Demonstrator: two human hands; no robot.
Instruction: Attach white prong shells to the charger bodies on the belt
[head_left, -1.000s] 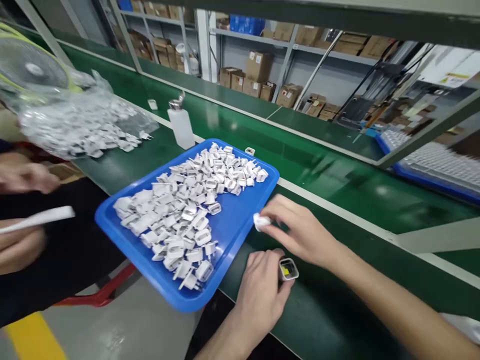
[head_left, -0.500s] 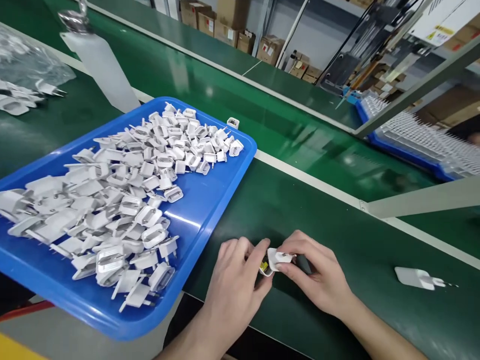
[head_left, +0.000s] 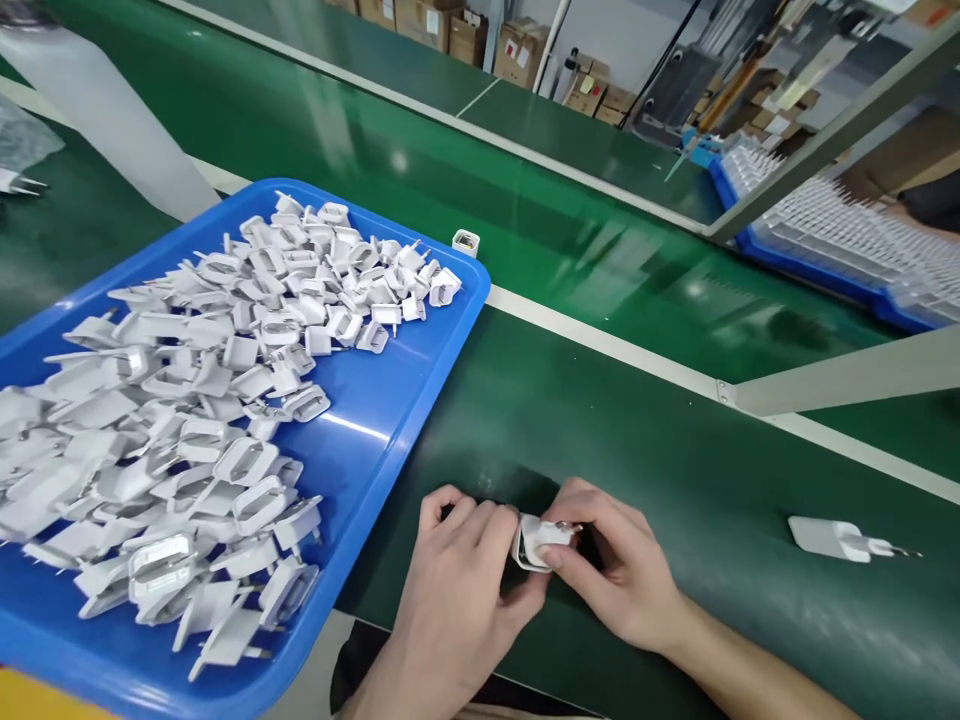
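- While the left hand (head_left: 469,585) grips a white housing (head_left: 526,560) from its left side, the right hand (head_left: 615,570) pinches a white pin cap (head_left: 551,537) between thumb and fingers; the two hands are close together, each clamped on its own part.
- The pin cap sits tilted against the housing's open mouth, touching it, with a narrow dark gap showing along the lower left; the metal pins point right, towards the right hand.
- Both parts are held just above or on the green tabletop (head_left: 675,480), near its front edge; whether they touch it cannot be told.
- To the left lies a blue tray (head_left: 367,390), heaped with loose white pin caps (head_left: 255,450) turned every way, its right side bare.
- Just beyond the tray's far right corner stands a small white housing (head_left: 466,243), open end up.
- Well to the right, a white plug (head_left: 829,538) lies on its side, pins pointing right.
- At upper left, a translucent bottle (head_left: 112,120) stands behind the tray, looking tilted in this view.
- Past a pale strip (head_left: 600,335) runs a shiny green surface (head_left: 540,240); at upper right another blue tray (head_left: 832,270) carries rows of white pieces, pins up, and cardboard boxes (head_left: 519,52) stand at the back.
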